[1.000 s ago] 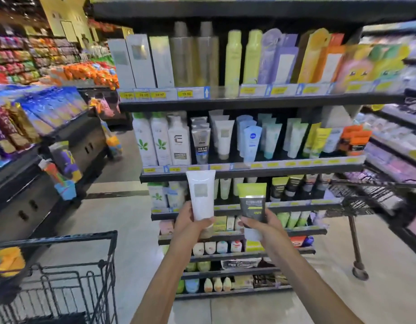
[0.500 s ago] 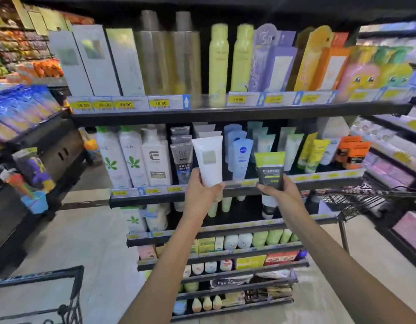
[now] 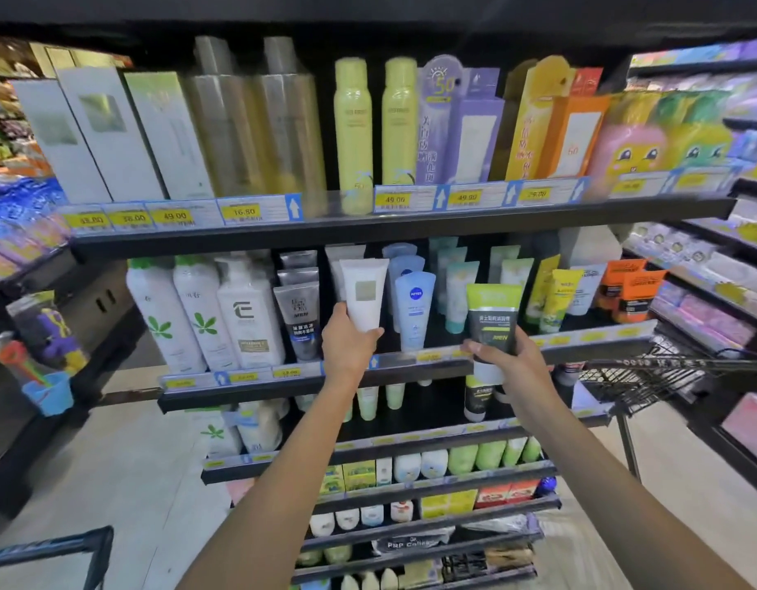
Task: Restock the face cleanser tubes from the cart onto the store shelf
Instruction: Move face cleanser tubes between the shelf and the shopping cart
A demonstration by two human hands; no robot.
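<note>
At the far left, about eight o'clock: a black wire shopping cart (image 3: 48, 551), only its top rail in view. At ten o'clock: tall white cardboard boxes (image 3: 100, 134) leaning on the top black shelf (image 3: 368, 225), yellow price tags along its front edge. Left of centre, second shelf down: white pump bottles with green leaf prints (image 3: 172, 317), then a grey plastic tube marked MEN (image 3: 299, 321).

Just left of centre: left hand (image 3: 349, 344), raised at the lip of the second shelf (image 3: 249, 387), thumb and fingers curled around the lower end of a white plastic cleanser tube (image 3: 364, 293). Tube upright, cap end down in the hand, flat crimped end up, standing in front of the shelved row between the grey tube and a blue Nivea tube (image 3: 414, 308).

Just right of centre: right hand (image 3: 506, 355), fingers wrapped around the lower part of a dark grey cleanser tube with a lime-green top band (image 3: 492, 317). Also upright, held in front of the shelf edge, to the right of the blue tube; whether touching the shelf, cannot tell.

Toward three o'clock: yellow tubes (image 3: 557, 298) and orange boxes (image 3: 630, 289) on the same shelf, then a second black wire cart basket (image 3: 649, 379) just beside the shelf end.
</note>
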